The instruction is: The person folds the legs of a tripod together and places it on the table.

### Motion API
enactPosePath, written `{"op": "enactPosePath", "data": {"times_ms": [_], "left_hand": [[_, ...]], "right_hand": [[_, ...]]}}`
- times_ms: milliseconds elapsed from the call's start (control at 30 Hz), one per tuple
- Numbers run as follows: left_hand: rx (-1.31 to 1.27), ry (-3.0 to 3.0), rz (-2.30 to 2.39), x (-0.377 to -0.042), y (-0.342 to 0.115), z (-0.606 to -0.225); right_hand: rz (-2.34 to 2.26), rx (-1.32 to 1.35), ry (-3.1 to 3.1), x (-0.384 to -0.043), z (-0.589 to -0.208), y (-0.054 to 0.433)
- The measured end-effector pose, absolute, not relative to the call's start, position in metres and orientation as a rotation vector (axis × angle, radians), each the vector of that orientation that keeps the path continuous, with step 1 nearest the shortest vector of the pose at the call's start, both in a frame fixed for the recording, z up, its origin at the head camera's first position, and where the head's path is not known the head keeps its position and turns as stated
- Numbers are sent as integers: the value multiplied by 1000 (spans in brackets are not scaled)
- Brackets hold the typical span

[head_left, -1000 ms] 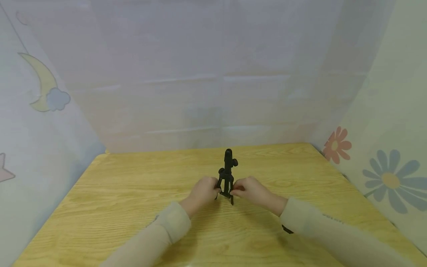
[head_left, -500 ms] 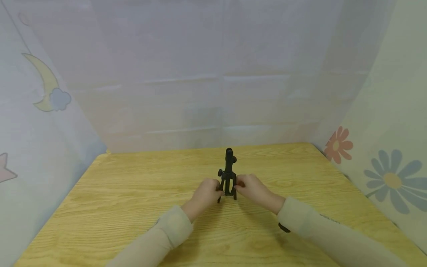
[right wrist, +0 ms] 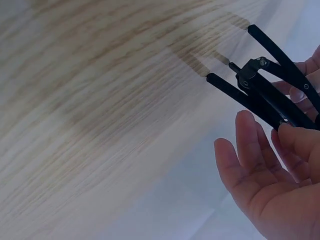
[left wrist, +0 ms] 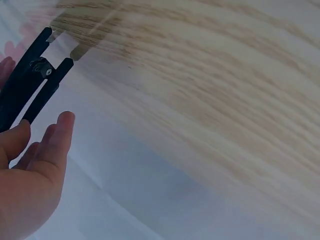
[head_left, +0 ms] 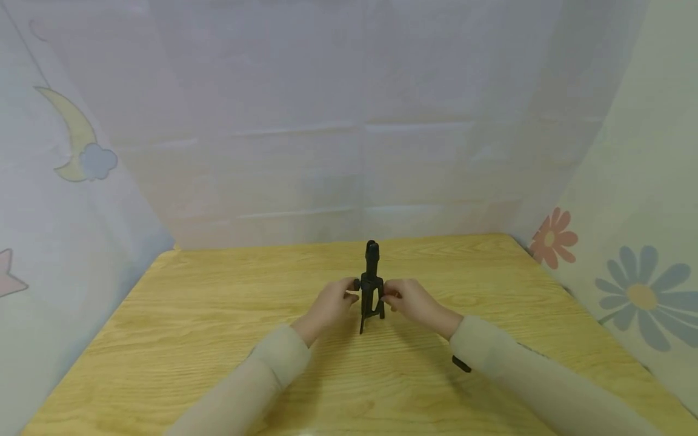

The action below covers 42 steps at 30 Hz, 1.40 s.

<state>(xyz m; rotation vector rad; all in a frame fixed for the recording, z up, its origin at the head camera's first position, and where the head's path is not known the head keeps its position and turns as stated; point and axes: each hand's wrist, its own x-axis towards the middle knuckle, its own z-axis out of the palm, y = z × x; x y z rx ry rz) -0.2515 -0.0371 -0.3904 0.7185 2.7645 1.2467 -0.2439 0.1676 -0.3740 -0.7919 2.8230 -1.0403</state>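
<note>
A small black tripod (head_left: 372, 266) stands on the wooden table between both hands, its legs partly spread. My right hand (head_left: 417, 304) pinches its right leg between thumb and index finger. In the right wrist view, that hand's thumb (right wrist: 295, 137) lies on the leg while other fingers extend away. My left hand (head_left: 327, 306) is beside the tripod's left side, index fingertip close to a round knob (head_left: 357, 284) and thumb apart from it. The left wrist view shows the left fingers (left wrist: 60, 135) extended, with the thumb tip near a tripod leg; contact is unclear.
The wood-grain table (head_left: 218, 290) reaches back to a pale wall sheet (head_left: 327, 151). Printed side sheets carry a moon (head_left: 76, 130) at left and flowers (head_left: 640, 297) at right. A dark item (head_left: 461, 364) shows under the right cuff.
The tripod has turned, so its legs and knobs stand differently. My left hand has loosened from the left leg and shifted up towards the knob. The right hand stays at the right leg.
</note>
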Motion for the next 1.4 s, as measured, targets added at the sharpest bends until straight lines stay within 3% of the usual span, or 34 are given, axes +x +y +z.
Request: {"op": "enactPosePath", "data": {"times_ms": [300,1400], "left_hand": [[692,2634,1443,-264,-35,-396],[782,2610,1356,-277,-37,-398]], "right_hand": [[-1018,-806,2844,-252,-376,166],[-732,-1086,2889,-269,-407,176]]}}
